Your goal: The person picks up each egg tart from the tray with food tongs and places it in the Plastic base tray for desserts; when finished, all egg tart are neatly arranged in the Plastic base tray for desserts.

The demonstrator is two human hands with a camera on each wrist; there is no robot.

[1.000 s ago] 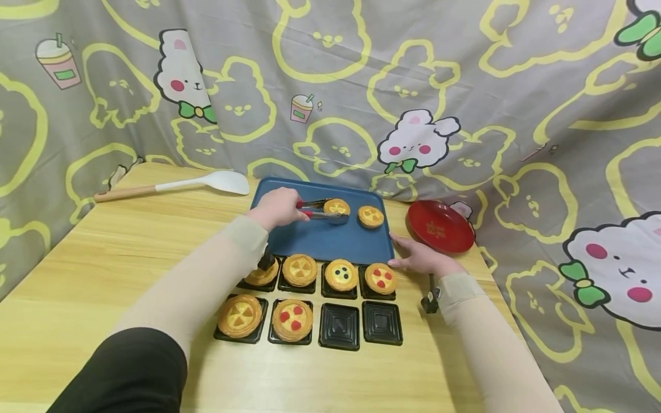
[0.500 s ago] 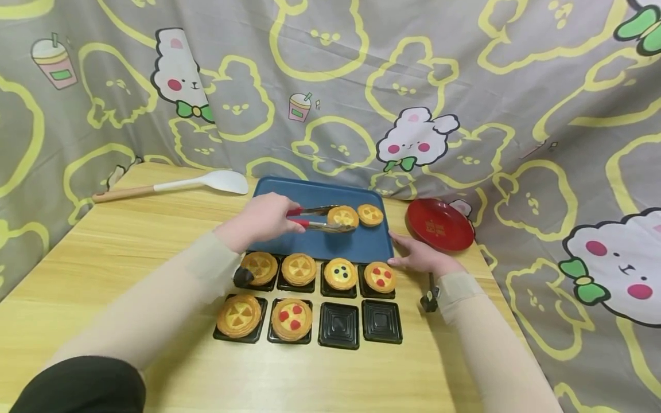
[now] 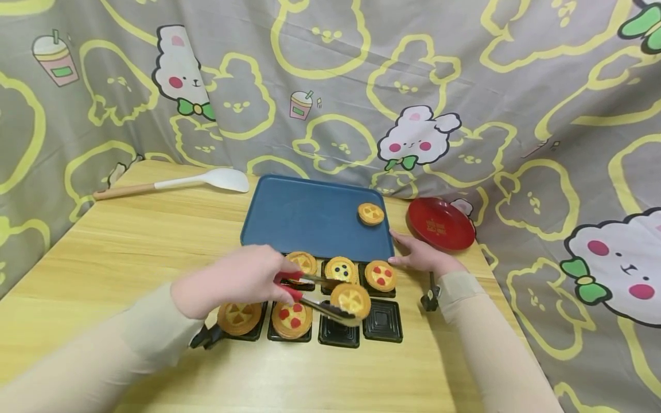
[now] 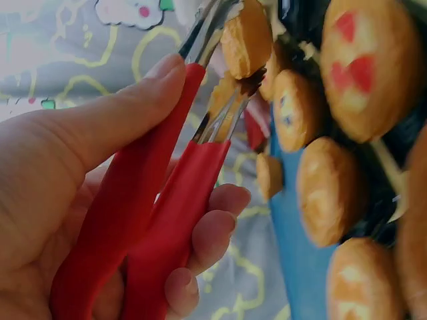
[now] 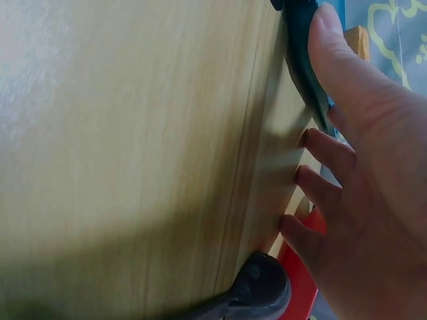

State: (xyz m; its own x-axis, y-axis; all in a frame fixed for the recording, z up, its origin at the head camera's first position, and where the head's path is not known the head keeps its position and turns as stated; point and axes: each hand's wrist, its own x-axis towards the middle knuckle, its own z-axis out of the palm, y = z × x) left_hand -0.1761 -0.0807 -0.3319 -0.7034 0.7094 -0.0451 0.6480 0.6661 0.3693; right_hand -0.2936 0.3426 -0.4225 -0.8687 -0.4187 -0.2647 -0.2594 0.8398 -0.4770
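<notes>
My left hand (image 3: 234,281) grips the red handles of a pair of tongs (image 4: 180,200). The tongs' metal ends pinch an egg tart (image 3: 351,301) with yellow wedge topping, held tilted above a bare black square holder (image 3: 338,332). Another bare holder (image 3: 383,321) lies to its right. My right hand (image 3: 420,255) rests at the right edge of the blue tray (image 3: 304,215); in the right wrist view its thumb touches the rim and its fingers reach down to the table. One egg tart (image 3: 370,214) sits at the tray's right side.
Tarts stand in black holders in two rows: a berry-dotted one (image 3: 341,269), red-topped ones (image 3: 381,276) and wedge-topped ones (image 3: 240,318). A red plate (image 3: 441,223) lies right of the tray, a white spatula (image 3: 224,179) at the back left. Patterned cloth (image 3: 330,86) hangs behind.
My left hand has lifted a tart off the tray with the tongs and carried it toward me, over the front row of holders. The right hand has stayed at the tray's edge.
</notes>
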